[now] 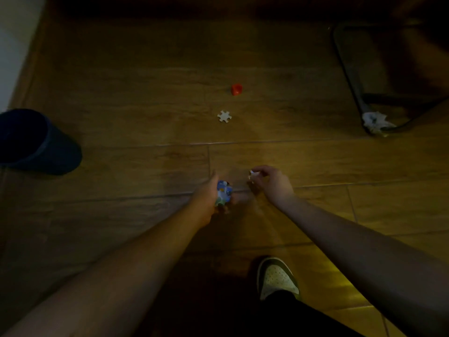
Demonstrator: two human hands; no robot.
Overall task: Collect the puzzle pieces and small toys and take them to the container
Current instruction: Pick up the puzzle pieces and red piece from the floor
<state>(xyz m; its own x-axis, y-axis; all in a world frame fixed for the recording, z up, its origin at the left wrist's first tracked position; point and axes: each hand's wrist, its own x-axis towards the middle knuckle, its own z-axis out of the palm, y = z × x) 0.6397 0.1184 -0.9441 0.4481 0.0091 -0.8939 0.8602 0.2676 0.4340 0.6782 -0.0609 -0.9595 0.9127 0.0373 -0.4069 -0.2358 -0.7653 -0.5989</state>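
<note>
1. Dim room, wood-plank floor (145,93) fills the frame; white wall strip at upper left, dark metal chair frame (349,76) at upper right w/ crumpled white scrap (375,122) at its foot.
2. Dark blue container (36,142) stands at left edge, well apart from the hands. Can't see inside it.
3. Left hand (209,193), centre frame, grips a small stack of puzzle pieces (224,192); top one shows blue/white print, greenish bit lower down. Fingers curled round them.
4. Right hand (272,183), just beside the left, pinches a small pale piece (251,176) at the fingertips, low over the floor. Too small/dark to tell its shape; prob another puzzle piece.
5. Loose on floor, above the hands in frame: pale puzzle piece (224,116), blank side up, knobbed outline clear; beyond it a small red toy (237,89), blocky, plastic-looking.
6. Step: mid-collection, judging by both hands loaded and two items left down. Container trip not yet made.
7. Next move prob calls for passing the pale piece into the left-hand stack to free the right, then a forward reach for the blank piece, then the red toy. Flat piece on smooth floor = needs a fingernail edge-lift or slide.
8. Shoe (277,278) at bottom centre, pale toe, dark trim.
</note>
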